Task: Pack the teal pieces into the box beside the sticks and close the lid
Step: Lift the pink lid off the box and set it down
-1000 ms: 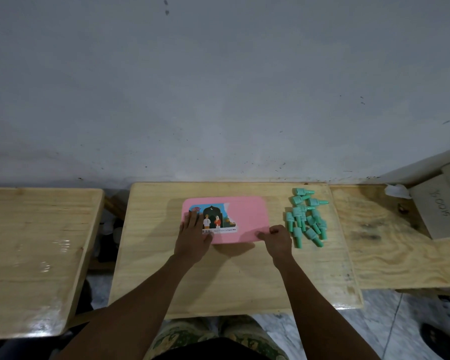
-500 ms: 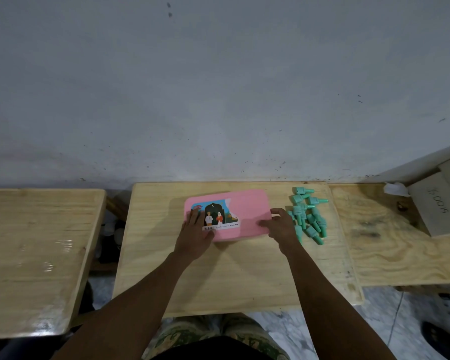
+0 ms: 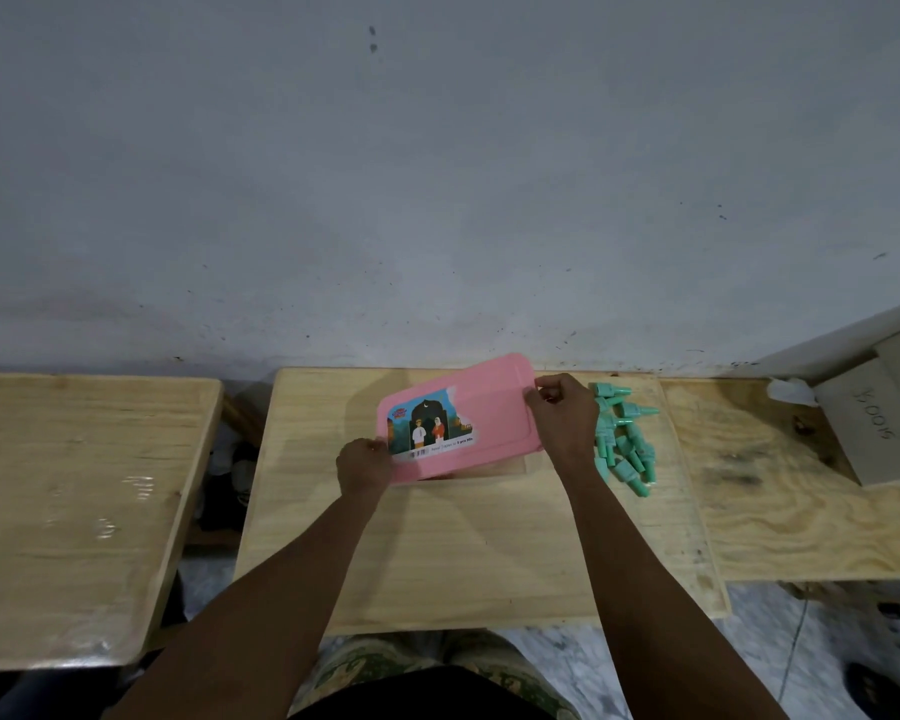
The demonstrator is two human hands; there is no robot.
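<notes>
Pink lid [image 3: 481, 407] now tilted up off box, flat half second ago. Your left hand [image 3: 365, 465] pinches its near-left corner, right hand [image 3: 562, 418] grips far-right edge. Teal pieces [image 3: 622, 439] heaped on table [image 3: 463, 553], just right of lid. Box opening, packing not yet begun.

Bare table [image 3: 437, 553] before tilted lid [image 3: 489, 407]

lid [image 3: 481, 407] tilted above middle table [image 3: 437, 553]; pieces [image 3: 622, 439] right of lid; carton [image 3: 884, 423] far right
</notes>
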